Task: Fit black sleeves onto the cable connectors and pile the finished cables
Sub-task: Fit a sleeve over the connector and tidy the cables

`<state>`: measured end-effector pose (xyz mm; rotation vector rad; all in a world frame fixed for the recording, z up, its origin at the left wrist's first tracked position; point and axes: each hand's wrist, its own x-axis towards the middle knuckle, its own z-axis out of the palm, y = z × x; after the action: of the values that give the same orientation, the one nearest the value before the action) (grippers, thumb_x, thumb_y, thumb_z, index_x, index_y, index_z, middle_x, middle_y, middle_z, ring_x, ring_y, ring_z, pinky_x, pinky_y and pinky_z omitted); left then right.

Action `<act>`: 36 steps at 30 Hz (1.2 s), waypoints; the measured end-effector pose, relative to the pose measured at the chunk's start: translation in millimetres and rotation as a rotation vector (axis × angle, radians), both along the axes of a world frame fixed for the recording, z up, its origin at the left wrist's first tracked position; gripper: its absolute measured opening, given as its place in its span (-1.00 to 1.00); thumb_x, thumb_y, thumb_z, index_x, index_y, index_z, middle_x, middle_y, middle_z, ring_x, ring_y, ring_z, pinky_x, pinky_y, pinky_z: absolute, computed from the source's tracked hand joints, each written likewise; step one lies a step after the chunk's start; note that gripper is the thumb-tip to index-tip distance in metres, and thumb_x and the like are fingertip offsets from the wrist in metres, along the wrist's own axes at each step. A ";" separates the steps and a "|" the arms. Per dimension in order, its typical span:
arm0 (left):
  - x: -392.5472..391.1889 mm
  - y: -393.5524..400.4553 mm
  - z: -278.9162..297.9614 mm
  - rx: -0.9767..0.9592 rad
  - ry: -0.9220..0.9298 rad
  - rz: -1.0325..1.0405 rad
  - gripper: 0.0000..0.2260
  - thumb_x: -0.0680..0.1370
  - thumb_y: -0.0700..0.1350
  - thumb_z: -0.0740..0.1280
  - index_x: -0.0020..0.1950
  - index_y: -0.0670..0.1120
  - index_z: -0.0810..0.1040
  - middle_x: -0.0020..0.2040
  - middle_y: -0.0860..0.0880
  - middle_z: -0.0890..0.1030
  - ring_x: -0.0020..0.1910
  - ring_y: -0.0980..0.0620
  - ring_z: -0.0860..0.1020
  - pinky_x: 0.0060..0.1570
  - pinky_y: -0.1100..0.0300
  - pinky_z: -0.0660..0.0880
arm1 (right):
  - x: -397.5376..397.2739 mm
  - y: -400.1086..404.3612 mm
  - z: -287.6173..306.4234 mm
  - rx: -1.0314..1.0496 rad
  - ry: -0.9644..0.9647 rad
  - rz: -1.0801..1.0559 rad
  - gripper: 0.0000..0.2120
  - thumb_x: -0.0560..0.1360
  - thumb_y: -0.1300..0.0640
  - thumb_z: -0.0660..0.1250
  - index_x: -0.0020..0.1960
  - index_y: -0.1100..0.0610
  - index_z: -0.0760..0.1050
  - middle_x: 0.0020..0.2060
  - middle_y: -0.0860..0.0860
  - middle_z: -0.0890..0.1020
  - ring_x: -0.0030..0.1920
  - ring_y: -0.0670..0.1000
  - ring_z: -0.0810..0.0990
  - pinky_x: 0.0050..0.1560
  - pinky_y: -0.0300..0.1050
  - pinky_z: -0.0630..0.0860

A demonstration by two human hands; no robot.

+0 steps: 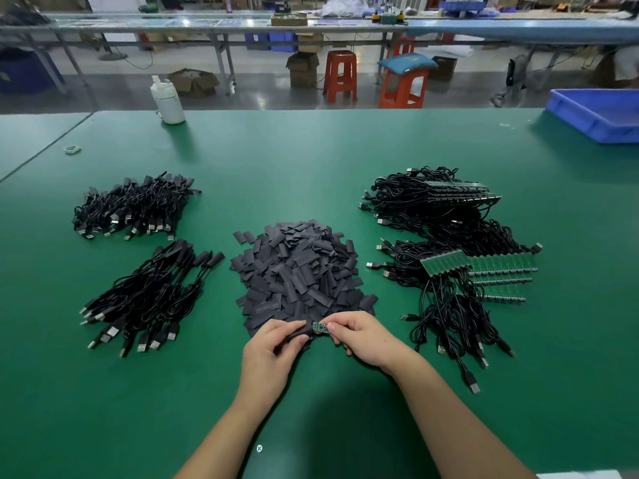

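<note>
A heap of flat black sleeves point(297, 271) lies at the middle of the green table point(311, 160). At its near edge my left hand point(273, 347) pinches one black sleeve point(300, 332), and my right hand point(359, 335) pinches a small green circuit-board connector point(320, 327) whose end meets the sleeve's mouth. To the right lie tangled black cables with bare green boards point(477, 267), and a second such bundle point(432, 198) behind it. On the left sit two piles of sleeved cables, one near point(148, 299) and one farther back point(135, 205).
A white bottle point(167, 102) stands at the far left of the table and a blue plastic bin point(598, 112) at the far right corner. A small white ring point(72, 149) lies at the left. Orange stools, cardboard boxes and long benches stand beyond the table.
</note>
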<state>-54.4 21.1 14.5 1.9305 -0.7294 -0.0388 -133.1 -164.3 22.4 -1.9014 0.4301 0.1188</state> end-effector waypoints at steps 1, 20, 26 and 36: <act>0.0 0.1 -0.2 0.002 -0.002 -0.002 -0.79 0.43 -0.23 0.52 0.03 -0.04 0.72 -0.13 0.18 0.62 -0.09 0.20 0.59 -0.07 0.47 0.41 | -0.1 -0.1 0.0 -0.002 -0.001 0.004 -0.76 0.67 0.08 0.21 0.22 -0.01 0.61 -0.32 -0.14 0.53 -0.40 -0.23 0.44 -0.27 -0.34 0.44; -4.3 0.6 -6.3 0.119 -0.153 -0.056 -0.77 0.46 -0.26 0.49 0.09 -0.06 0.70 -0.03 0.14 0.65 -0.03 0.27 0.55 0.05 0.51 0.39 | -0.3 -0.9 1.8 -0.100 0.004 0.110 -0.77 0.66 0.11 0.21 0.16 0.03 0.64 -0.32 -0.13 0.54 -0.36 -0.15 0.46 -0.27 -0.30 0.46; -5.4 1.3 -5.3 0.203 -0.229 -0.155 -0.77 0.48 -0.21 0.49 0.12 -0.05 0.68 -0.03 0.11 0.64 -0.11 0.16 0.58 -0.05 0.44 0.43 | -0.9 -1.3 -1.6 -0.098 0.039 0.127 -0.76 0.65 0.06 0.24 0.24 0.00 0.61 -0.28 -0.14 0.58 -0.30 -0.13 0.48 -0.21 -0.29 0.49; -0.9 -6.0 8.2 0.241 -0.159 -0.216 -0.78 0.50 -0.14 0.47 0.15 -0.06 0.69 -0.06 0.08 0.64 -0.10 0.11 0.59 -0.01 0.29 0.47 | -3.3 -5.4 -1.4 0.029 -0.046 0.175 -0.70 0.64 0.13 0.22 0.25 -0.23 0.49 -0.29 -0.15 0.58 -0.21 -0.18 0.52 -0.16 -0.24 0.48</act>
<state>-55.3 15.0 22.7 2.0915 -1.0795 -0.1113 -136.4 -169.7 21.0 -1.9074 0.2300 0.1954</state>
